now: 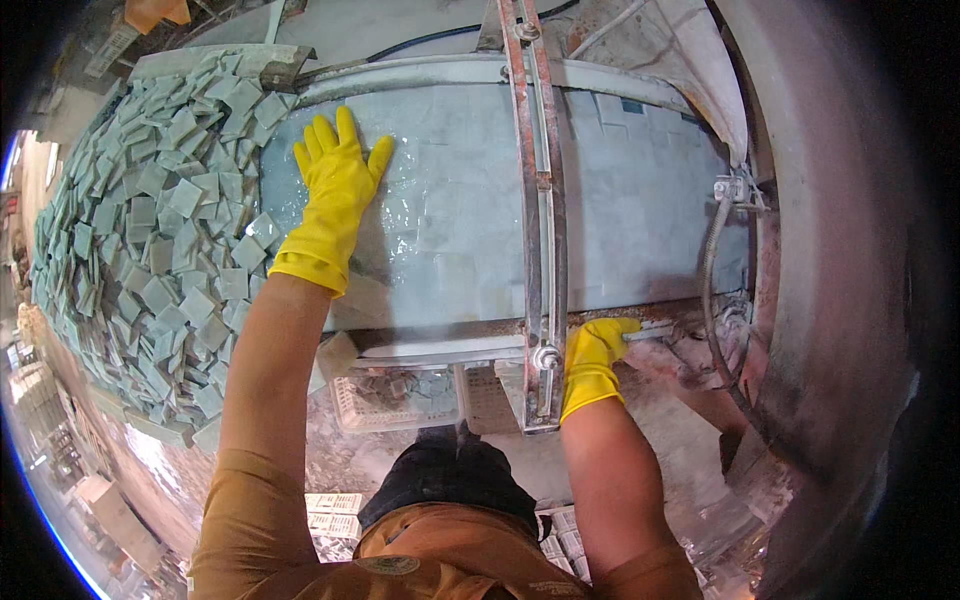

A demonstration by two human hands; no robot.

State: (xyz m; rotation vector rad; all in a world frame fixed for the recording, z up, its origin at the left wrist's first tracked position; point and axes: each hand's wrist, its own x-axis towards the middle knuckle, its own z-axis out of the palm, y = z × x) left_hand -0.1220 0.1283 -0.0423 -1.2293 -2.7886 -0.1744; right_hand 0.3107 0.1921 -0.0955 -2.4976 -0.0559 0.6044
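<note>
The step in hand appeared to be spreading and tending the wet layer of square, pale blue-grey tiles (455, 200) on the long machine bed with pale rails (440, 352). The left hand (338, 170), in a yellow rubber glove, was open, palm down and fingers spread, over the left end of the layer. The right hand (597, 358), gloved alike, was curled at the front edge, just beside the rusty slotted metal crossbar (540, 200) and by a short pale rod (652, 329); whether it gripped the rod could not be told. The next move would probably call for a flat, light palm, so that no tile rode over another.

The layer looked flat, glossy near the left hand and duller beyond the crossbar, with faint seams. Left of it rose a loose heap of pale green square tiles (165, 235), many tilted and overlapping.
</note>
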